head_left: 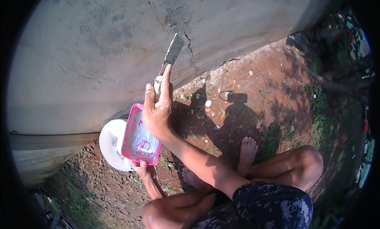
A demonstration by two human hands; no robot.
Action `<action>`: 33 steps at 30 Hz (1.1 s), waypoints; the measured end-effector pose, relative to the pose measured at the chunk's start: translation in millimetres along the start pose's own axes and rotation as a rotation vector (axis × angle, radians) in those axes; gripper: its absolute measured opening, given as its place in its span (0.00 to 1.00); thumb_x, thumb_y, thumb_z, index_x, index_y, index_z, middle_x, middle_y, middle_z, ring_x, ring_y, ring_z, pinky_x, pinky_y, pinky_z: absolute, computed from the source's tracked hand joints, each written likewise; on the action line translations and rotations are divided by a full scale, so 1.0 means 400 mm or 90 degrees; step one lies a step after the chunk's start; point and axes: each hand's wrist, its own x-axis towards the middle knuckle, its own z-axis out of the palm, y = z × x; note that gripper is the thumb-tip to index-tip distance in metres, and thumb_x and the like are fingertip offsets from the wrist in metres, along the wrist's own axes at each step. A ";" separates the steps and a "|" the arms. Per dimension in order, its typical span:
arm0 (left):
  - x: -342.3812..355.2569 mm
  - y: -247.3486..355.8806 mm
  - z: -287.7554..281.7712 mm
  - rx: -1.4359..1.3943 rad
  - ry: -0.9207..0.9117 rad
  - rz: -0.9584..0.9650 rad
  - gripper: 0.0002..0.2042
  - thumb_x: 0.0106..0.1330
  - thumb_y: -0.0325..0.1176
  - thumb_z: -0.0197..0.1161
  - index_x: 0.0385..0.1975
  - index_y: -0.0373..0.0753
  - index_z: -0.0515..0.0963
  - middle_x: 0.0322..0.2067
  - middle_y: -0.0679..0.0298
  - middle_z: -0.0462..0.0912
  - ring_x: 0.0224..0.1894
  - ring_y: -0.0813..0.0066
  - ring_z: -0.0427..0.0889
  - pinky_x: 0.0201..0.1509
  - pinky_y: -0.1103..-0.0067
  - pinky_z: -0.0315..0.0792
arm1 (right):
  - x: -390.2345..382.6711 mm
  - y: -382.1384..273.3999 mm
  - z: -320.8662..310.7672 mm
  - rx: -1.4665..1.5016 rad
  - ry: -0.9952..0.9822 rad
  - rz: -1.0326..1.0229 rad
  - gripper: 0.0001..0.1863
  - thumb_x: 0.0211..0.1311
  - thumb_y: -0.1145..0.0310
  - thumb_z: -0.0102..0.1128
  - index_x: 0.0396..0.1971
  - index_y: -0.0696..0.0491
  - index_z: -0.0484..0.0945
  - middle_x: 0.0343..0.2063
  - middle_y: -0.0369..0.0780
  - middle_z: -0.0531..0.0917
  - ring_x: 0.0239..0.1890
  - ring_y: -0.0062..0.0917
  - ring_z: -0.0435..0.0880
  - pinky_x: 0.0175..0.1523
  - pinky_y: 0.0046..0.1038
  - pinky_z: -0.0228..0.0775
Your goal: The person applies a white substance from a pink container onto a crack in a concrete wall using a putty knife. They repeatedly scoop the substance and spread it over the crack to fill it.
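Observation:
My right hand [160,110] is closed round the handle of a putty knife [173,51], its index finger stretched along toward the blade. Grey-white paste coats the blade, which is at the wall [99,63] just left of a dark crack [190,47]; whether it touches cannot be told. White smears mark the fingers. Below, my left hand [144,169] grips the lower end of a pink rectangular plastic tub [157,156], with pale paste smeared inside. My right hand partly covers the tub's upper right side.
A round white lid or bucket [109,144] sits on the ground behind the tub, against the wall's foot. Bare reddish soil [261,82] with small stones and grass tufts spreads to the right. My bent legs and bare foot [247,152] are close by.

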 end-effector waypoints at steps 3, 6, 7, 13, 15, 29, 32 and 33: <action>0.006 -0.005 -0.001 0.007 0.012 0.002 0.46 0.47 0.38 0.76 0.64 0.36 0.54 0.57 0.57 0.66 0.57 0.63 0.69 0.61 0.66 0.65 | 0.025 -0.004 0.002 -0.027 0.053 -0.064 0.36 0.64 0.75 0.46 0.69 0.58 0.40 0.50 0.57 0.67 0.47 0.45 0.70 0.55 0.39 0.60; 0.018 -0.018 0.008 0.005 0.009 0.002 0.46 0.47 0.39 0.76 0.64 0.36 0.54 0.57 0.57 0.66 0.57 0.63 0.69 0.61 0.65 0.65 | 0.035 -0.010 0.006 -0.055 -0.030 -0.125 0.38 0.64 0.76 0.47 0.69 0.57 0.38 0.53 0.58 0.65 0.48 0.46 0.69 0.57 0.39 0.60; 0.021 -0.022 0.011 0.006 0.006 0.002 0.46 0.47 0.39 0.76 0.64 0.36 0.54 0.57 0.57 0.66 0.57 0.63 0.69 0.61 0.65 0.65 | 0.029 -0.015 -0.002 -0.047 -0.099 -0.051 0.38 0.63 0.77 0.47 0.69 0.58 0.38 0.53 0.57 0.66 0.47 0.43 0.70 0.56 0.37 0.61; 0.019 -0.023 0.012 0.016 -0.002 0.004 0.46 0.47 0.39 0.76 0.65 0.37 0.53 0.57 0.57 0.66 0.57 0.63 0.69 0.61 0.65 0.65 | 0.052 -0.040 -0.066 0.060 -0.024 0.020 0.33 0.65 0.79 0.44 0.68 0.62 0.43 0.64 0.55 0.58 0.68 0.39 0.56 0.68 0.32 0.51; 0.012 -0.021 0.015 0.015 0.003 0.004 0.46 0.48 0.39 0.75 0.65 0.37 0.53 0.57 0.57 0.66 0.57 0.63 0.69 0.61 0.65 0.65 | 0.065 -0.039 -0.067 0.022 -0.038 -0.026 0.34 0.64 0.78 0.45 0.68 0.62 0.42 0.64 0.56 0.57 0.66 0.40 0.59 0.67 0.33 0.52; 0.059 0.042 0.121 -0.022 -0.023 0.086 0.47 0.47 0.32 0.75 0.65 0.37 0.52 0.59 0.59 0.65 0.60 0.63 0.67 0.64 0.68 0.62 | 0.095 -0.039 -0.184 0.100 -0.598 -0.077 0.32 0.66 0.71 0.51 0.67 0.58 0.51 0.59 0.46 0.68 0.58 0.25 0.69 0.61 0.27 0.61; 0.080 0.067 0.143 -0.035 -0.022 0.121 0.47 0.45 0.31 0.76 0.65 0.35 0.52 0.59 0.57 0.65 0.60 0.62 0.67 0.65 0.67 0.61 | 0.235 -0.086 -0.247 -0.152 -0.569 -0.405 0.30 0.61 0.76 0.54 0.64 0.58 0.59 0.36 0.49 0.76 0.36 0.34 0.77 0.42 0.31 0.70; 0.090 0.076 0.153 -0.038 -0.036 0.121 0.48 0.45 0.31 0.76 0.65 0.35 0.52 0.59 0.56 0.65 0.60 0.62 0.67 0.65 0.67 0.61 | 0.273 -0.106 -0.265 -0.146 -0.564 -0.448 0.30 0.58 0.78 0.55 0.63 0.59 0.61 0.30 0.47 0.73 0.30 0.33 0.73 0.36 0.31 0.68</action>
